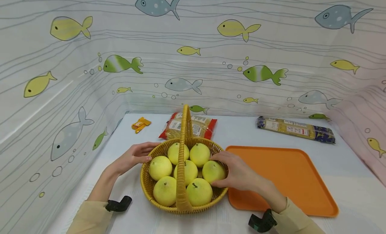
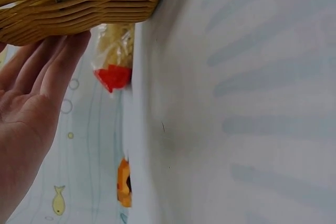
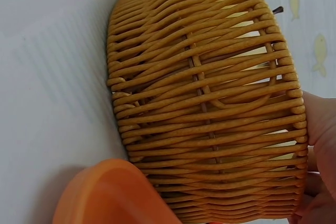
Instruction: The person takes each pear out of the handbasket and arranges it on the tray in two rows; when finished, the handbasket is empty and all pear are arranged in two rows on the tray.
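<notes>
A yellow wicker basket with a tall arched handle stands on the table and holds several round yellow-green pears. At its left side is my left hand, thumb by the rim. In the left wrist view, the straight fingers of that hand touch the basket's outer wall. My right hand reaches over the right rim and grips the rightmost pear, thumb on its near side and fingers on its far side. The right wrist view shows the woven wall, with this hand partly hidden at the rim.
An orange tray lies right of the basket, its near-left corner close to it. Behind the basket is a clear-and-red food packet. Small orange wrapped packets lie back left, a long blue-ended noodle packet back right. Fish-patterned sheeting surrounds the table.
</notes>
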Motion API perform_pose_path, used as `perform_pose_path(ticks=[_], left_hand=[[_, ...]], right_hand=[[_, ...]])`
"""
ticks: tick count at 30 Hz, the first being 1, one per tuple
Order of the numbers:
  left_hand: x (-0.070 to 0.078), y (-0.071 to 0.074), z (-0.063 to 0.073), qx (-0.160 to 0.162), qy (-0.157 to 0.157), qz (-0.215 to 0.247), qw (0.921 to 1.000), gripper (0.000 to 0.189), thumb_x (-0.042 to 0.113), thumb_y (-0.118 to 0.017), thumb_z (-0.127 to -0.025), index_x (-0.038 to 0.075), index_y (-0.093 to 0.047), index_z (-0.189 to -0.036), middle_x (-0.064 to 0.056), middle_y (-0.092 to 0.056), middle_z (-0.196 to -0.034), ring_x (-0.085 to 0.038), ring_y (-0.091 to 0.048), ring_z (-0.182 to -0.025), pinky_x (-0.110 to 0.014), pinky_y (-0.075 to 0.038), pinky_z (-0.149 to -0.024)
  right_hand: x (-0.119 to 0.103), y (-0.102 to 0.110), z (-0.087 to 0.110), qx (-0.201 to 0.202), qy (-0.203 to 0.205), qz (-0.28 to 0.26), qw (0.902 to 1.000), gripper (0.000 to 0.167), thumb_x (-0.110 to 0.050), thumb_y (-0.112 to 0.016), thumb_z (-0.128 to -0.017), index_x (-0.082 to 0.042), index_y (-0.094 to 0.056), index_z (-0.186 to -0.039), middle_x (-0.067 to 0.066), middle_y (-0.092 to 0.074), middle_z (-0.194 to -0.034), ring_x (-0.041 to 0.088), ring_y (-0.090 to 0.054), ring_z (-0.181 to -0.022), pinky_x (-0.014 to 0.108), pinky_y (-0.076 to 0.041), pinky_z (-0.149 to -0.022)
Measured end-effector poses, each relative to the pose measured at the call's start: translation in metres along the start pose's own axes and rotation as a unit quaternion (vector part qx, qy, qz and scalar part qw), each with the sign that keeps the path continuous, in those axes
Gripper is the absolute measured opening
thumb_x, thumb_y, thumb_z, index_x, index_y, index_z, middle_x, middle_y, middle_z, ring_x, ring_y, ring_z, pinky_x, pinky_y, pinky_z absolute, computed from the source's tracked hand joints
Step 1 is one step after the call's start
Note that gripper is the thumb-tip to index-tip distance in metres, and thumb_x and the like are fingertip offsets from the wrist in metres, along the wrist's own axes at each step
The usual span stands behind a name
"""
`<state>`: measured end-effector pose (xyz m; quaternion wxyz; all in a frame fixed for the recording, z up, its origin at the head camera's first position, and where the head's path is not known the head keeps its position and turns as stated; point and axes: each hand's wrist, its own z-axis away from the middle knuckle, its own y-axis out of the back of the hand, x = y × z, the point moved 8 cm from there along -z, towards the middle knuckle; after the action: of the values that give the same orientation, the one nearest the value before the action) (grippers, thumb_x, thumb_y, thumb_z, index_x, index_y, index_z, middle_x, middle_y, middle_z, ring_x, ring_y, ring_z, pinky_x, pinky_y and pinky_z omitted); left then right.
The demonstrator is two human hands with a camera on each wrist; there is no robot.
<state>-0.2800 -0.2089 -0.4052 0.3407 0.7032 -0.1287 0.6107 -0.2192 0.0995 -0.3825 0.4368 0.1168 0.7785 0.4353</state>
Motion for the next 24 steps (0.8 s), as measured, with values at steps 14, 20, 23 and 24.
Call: perform_pose_path(ticks=[14,20,23,24], left_hand=[[0.0017,-0.0004,-0.0006,-0.003,-0.012,0.004,0.9999,0.052,0.003,-0.054,-0.099,-0.002,-0.041,-0.149,-0.026,-0.044,-0.151,-0.004,-0.054,-0.130,-0.023,-0.049,-0.099],[0.0027,-0.0009,-0.0002,-0.003,-0.014,0.002,0.9999,0.052,0.002,-0.053,-0.099,-0.003,-0.041,-0.149,-0.026,-0.044,-0.150,-0.005,-0.054,-0.130,-0.023,-0.049,-0.099],[0.0022,-0.0007,0.0003,-0.002,-0.014,-0.001,0.9999,0.052,0.003,-0.054,-0.099,-0.004,-0.041,-0.148,-0.027,-0.044,-0.150,-0.004,-0.054,-0.129,-0.023,-0.049,-0.099],[0.0020,-0.0008,0.0005,-0.002,-0.015,-0.002,0.9999,0.051,0.003,-0.054,-0.099,-0.004,-0.041,-0.148,-0.027,-0.044,-0.150,-0.004,-0.054,-0.129,-0.022,-0.049,-0.099]], right_hand=[[0.0014,-0.0004,0.0009,0.020,0.007,-0.019,0.9996,0.060,-0.032,-0.086,-0.076,-0.014,-0.063,-0.128,-0.002,-0.062,-0.123,0.014,-0.058,-0.104,0.032,-0.054,-0.084],[0.0034,0.0010,0.0012,0.022,0.006,-0.044,0.9988,0.059,-0.032,-0.086,-0.076,-0.017,-0.062,-0.129,-0.004,-0.063,-0.121,0.013,-0.059,-0.102,0.031,-0.054,-0.083],[0.0036,0.0014,0.0017,0.019,0.002,-0.053,0.9984,0.059,-0.033,-0.085,-0.077,-0.018,-0.062,-0.130,-0.004,-0.063,-0.122,0.012,-0.060,-0.102,0.030,-0.055,-0.084],[0.0034,0.0015,0.0018,0.018,0.001,-0.056,0.9983,0.059,-0.033,-0.085,-0.078,-0.018,-0.062,-0.130,-0.004,-0.063,-0.123,0.012,-0.060,-0.102,0.031,-0.055,-0.084]])
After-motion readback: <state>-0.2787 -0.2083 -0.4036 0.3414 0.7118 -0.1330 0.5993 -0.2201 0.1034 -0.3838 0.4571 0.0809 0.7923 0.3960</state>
